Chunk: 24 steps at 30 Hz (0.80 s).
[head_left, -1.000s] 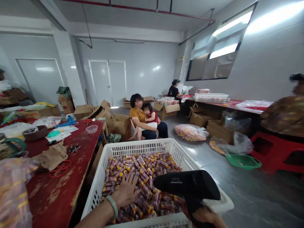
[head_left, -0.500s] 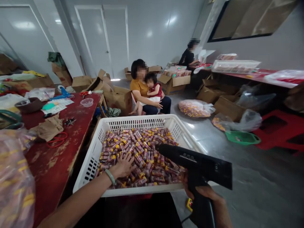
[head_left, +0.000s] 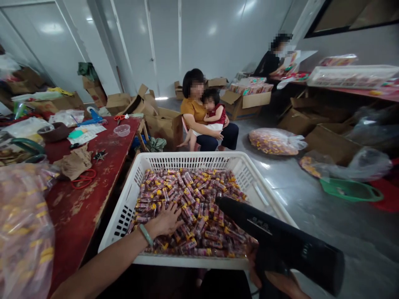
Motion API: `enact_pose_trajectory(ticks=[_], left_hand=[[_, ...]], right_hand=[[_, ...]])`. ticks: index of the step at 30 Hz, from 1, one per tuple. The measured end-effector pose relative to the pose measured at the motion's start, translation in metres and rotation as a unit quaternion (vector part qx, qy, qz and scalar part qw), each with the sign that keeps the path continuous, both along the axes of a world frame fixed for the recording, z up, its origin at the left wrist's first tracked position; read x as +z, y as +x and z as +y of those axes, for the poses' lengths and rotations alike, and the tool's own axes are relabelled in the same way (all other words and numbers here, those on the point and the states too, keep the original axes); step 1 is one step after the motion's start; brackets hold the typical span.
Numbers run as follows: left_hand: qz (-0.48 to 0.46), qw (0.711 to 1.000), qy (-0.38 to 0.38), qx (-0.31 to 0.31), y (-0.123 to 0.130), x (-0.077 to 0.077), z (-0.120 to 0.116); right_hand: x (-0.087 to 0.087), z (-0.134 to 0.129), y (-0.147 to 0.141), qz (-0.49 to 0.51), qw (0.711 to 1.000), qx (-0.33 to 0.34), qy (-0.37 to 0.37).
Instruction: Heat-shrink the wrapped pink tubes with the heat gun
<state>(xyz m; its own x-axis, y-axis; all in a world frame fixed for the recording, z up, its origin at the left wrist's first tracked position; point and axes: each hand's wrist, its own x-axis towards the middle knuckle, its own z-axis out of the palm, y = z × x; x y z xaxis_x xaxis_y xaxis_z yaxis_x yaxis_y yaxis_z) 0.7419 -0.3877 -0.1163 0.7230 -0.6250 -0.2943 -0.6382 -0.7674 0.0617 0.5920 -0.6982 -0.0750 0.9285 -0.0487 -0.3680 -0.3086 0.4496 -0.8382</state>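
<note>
My left hand (head_left: 166, 220), with a pale green bangle at the wrist, lies with spread fingers on a heap of small clear bottles with yellow caps (head_left: 199, 207). These fill a white slatted plastic basket (head_left: 190, 261) in front of me. At the basket's near right corner my right hand (head_left: 274, 279) is wrapped round the handle of a black heat gun (head_left: 280, 236). Its nozzle points left over the bottles, a little above them. The gun's body hides part of my right fingers and the basket's right corner.
A worn red table (head_left: 102, 178) on the left bears red scissors (head_left: 84, 178) and a big bag of bottles (head_left: 25, 224). A seated person holding a child (head_left: 205, 116) is beyond the basket. A filled bag (head_left: 274, 141) and a green tray (head_left: 349, 190) lie on the floor at right.
My view has turned slightly, shifting the background. The heat gun has swung, its rear end now lower and further right. My left hand stays on the bottles with fingers spread.
</note>
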Motion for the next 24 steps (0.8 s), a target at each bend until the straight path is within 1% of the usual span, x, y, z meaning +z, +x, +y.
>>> enact_pose_trajectory(ticks=[2,4,5,6,9,11,14,19,22,24], left_hand=[[0.004,1.0,-0.009,0.003,0.0,0.003,0.0],[0.007,1.0,-0.015,0.008,0.001,0.003,-0.001],[0.009,1.0,-0.016,0.009,0.002,0.001,-0.001],[0.011,1.0,-0.017,0.009,0.003,0.0,0.0],[0.011,1.0,-0.021,0.004,0.005,-0.004,0.001],[0.007,1.0,-0.026,0.0,0.006,-0.006,0.002],[0.004,0.999,-0.033,-0.001,0.007,-0.005,0.004],[0.006,0.999,-0.041,-0.009,0.008,-0.004,0.009],[0.001,0.999,-0.046,-0.01,0.008,0.0,0.011],[0.001,0.999,-0.044,-0.005,0.008,0.004,0.011]], right_hand=[[-0.005,-0.002,0.002,-0.008,1.0,-0.017,-0.008],[-0.001,0.004,-0.004,-0.012,0.999,-0.029,-0.014],[0.002,0.01,-0.008,-0.011,0.999,-0.045,-0.016],[0.007,0.016,-0.013,-0.007,0.997,-0.071,-0.015],[0.019,0.035,-0.024,0.017,0.984,-0.175,0.009],[0.024,0.043,-0.026,0.014,0.978,-0.206,0.023],[0.026,0.047,-0.024,-0.021,0.977,-0.211,0.014],[0.02,0.047,-0.021,-0.046,0.979,-0.201,0.004],[0.018,0.048,-0.019,-0.086,0.976,-0.199,0.002],[0.02,0.05,-0.018,-0.082,0.978,-0.193,0.006]])
